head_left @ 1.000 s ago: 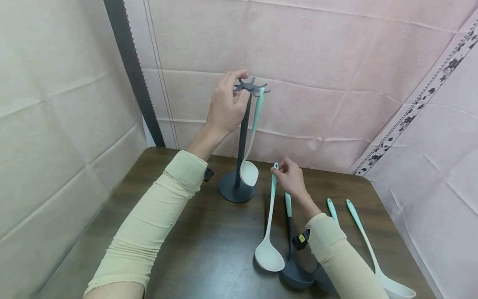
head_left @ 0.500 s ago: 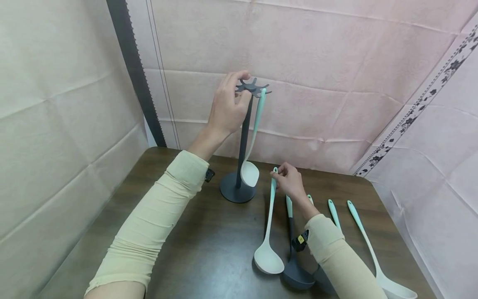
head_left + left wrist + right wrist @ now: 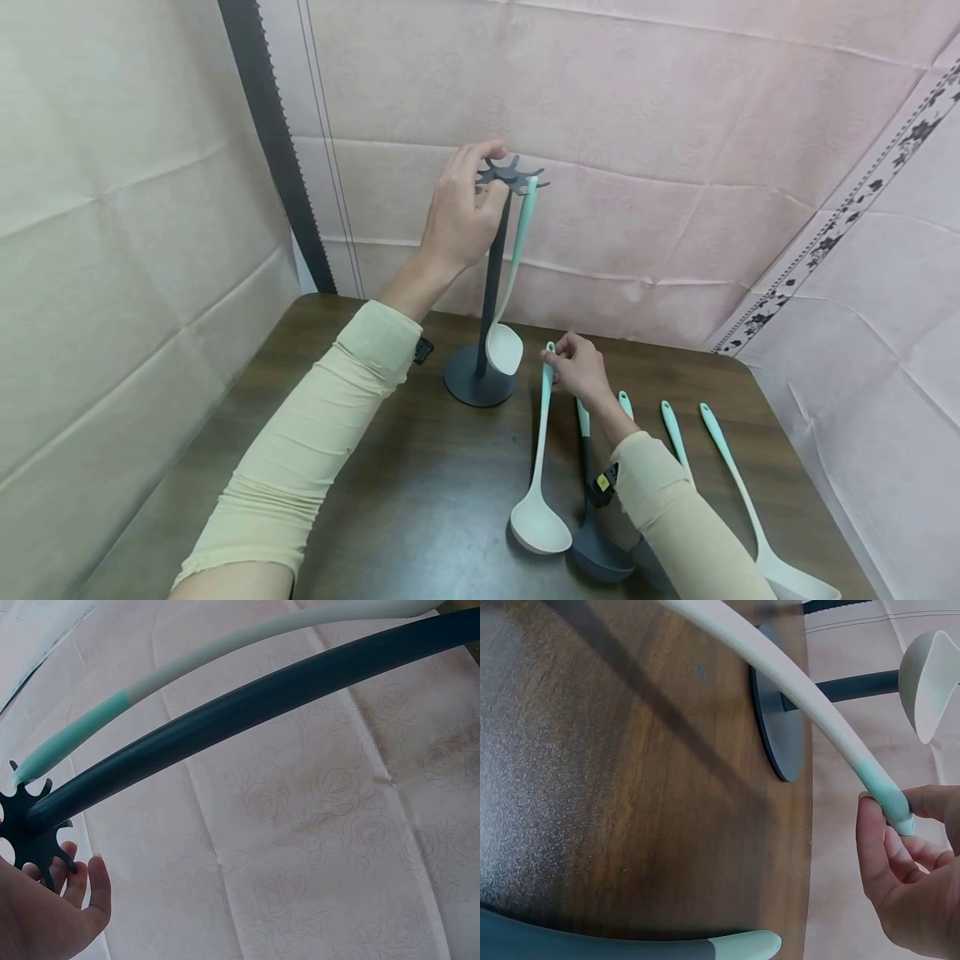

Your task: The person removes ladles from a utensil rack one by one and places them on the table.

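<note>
My left hand (image 3: 467, 204) holds the hooked top of a dark utensil stand (image 3: 492, 283), its fingers and thumb curled about the hooks. From one hook hangs a white utensil (image 3: 504, 347) with a mint handle; its bowl hangs beside the pole, above the round base. My right hand (image 3: 579, 367) pinches the mint handle end of a white ladle (image 3: 540, 525). In the right wrist view the ladle's handle (image 3: 885, 791) sits between thumb and fingers, raised off the wood. The ladle's bowl is low over the table or on it; I cannot tell which.
To the right, on the brown table (image 3: 405, 500), lie a dark ladle (image 3: 600, 554) and a white utensil (image 3: 795, 579). More mint handles (image 3: 675, 429) show between them, partly hidden by my right arm. Pale cloth (image 3: 600, 167) hangs behind the table.
My right hand has lowered slightly with the ladle's handle, bringing it a little nearer to me. My left hand keeps its place on the stand. The head view has shifted slightly.
</note>
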A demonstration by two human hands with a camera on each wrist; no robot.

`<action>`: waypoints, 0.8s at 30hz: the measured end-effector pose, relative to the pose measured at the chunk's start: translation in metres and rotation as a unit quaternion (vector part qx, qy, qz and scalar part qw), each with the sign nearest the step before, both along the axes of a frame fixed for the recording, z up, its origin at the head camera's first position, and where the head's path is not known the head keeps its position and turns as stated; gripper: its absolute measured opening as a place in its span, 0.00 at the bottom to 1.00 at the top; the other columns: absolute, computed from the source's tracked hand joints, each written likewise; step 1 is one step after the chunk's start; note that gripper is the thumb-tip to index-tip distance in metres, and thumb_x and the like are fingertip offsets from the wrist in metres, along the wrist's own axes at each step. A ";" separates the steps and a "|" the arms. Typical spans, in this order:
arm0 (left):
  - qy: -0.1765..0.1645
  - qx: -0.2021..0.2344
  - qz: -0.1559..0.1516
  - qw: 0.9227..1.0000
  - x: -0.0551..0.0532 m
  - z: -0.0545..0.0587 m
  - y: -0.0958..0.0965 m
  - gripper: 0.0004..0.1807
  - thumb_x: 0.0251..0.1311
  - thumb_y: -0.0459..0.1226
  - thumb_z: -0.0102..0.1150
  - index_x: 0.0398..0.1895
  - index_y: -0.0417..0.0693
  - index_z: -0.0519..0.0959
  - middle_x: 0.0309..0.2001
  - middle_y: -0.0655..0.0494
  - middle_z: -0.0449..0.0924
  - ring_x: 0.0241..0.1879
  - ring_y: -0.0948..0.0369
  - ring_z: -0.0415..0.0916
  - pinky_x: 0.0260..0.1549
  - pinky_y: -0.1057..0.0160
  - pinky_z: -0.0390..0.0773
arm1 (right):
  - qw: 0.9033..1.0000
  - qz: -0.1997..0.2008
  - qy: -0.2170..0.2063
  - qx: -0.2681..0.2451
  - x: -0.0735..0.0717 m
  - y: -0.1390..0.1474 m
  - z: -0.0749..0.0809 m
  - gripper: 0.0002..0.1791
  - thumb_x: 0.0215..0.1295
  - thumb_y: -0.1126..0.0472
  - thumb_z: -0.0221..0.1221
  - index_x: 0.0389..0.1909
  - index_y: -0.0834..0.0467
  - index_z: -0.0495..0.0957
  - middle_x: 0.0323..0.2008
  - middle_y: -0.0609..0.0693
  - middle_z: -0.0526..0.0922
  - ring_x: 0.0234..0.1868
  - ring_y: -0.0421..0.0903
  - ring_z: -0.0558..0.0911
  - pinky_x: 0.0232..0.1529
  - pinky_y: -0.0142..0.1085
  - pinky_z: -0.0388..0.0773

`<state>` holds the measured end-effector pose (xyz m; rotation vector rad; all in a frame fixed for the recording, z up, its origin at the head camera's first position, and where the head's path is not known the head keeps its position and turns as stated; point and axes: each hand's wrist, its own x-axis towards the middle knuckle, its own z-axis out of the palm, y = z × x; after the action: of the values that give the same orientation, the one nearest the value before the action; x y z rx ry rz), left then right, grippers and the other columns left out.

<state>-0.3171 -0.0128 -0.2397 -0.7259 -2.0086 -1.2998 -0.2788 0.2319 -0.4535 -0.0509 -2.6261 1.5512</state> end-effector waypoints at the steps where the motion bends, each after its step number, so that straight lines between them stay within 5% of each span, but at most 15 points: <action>1: 0.000 0.000 0.001 1.000 0.000 0.000 0.000 0.28 0.68 0.36 0.44 0.71 0.41 0.75 0.66 0.51 0.78 0.65 0.58 0.72 0.59 0.68 0.74 | 1.000 0.000 -0.002 0.000 0.000 0.000 -0.001 0.11 0.74 0.58 0.66 0.41 0.62 0.76 0.29 0.55 0.78 0.37 0.71 0.86 0.38 0.58 0.87; 24: -0.003 -0.003 0.011 1.000 0.000 0.000 0.001 0.28 0.69 0.37 0.44 0.71 0.42 0.75 0.66 0.52 0.78 0.66 0.61 0.71 0.58 0.72 0.72 | 0.998 -0.004 -0.043 0.045 -0.006 -0.001 -0.028 0.11 0.74 0.59 0.65 0.42 0.64 0.78 0.31 0.57 0.80 0.32 0.62 0.88 0.34 0.48 0.89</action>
<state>-0.3174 -0.0114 -0.2400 -0.7024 -2.0198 -1.2861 -0.2848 0.2310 -0.4812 -0.1255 -2.7541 1.4591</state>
